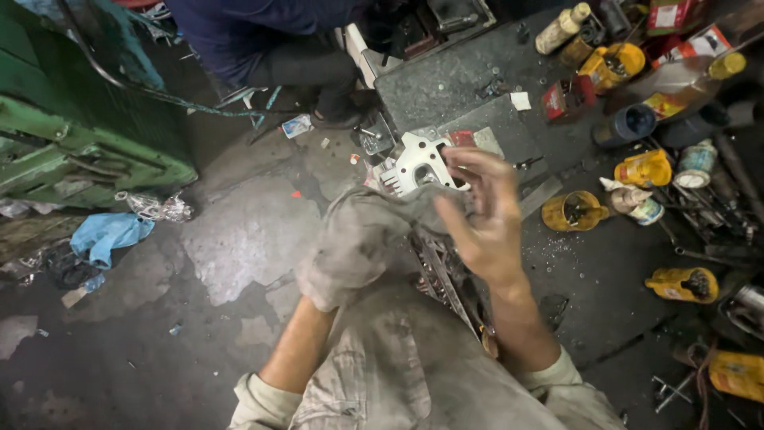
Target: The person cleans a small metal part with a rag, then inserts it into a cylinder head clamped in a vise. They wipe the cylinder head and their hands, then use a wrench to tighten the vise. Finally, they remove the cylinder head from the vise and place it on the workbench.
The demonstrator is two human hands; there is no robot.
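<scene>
On the far left we see a green machine body (72, 127), and below it a blue rag (107, 235) lies on the dirty concrete floor (239, 231), near a piece of crumpled clear plastic (159, 207). At the top, another person in dark blue clothes (263, 40) sits beside the work area.

In the middle, our left hand (350, 251) is wrapped inside a grey, stained cloth (374, 219), so its fingers are hidden; it seems closed on the cloth, pressing it against the lower side of a pale metal part (418, 163). This part is flat, with holes and small fins on its left edge, and it sits just above the cloth, at the edge of the dark bench (461, 87).

Our right hand (481, 215) is half open, the fingers (469, 159) curved and touching the right edge of the metal part; we cannot tell how firmly it grips.

To the right, many yellow cans (573, 211) and bottles stand on the dark surface, and a metal wrench (708, 255) lies among them, well apart from the hands.
</scene>
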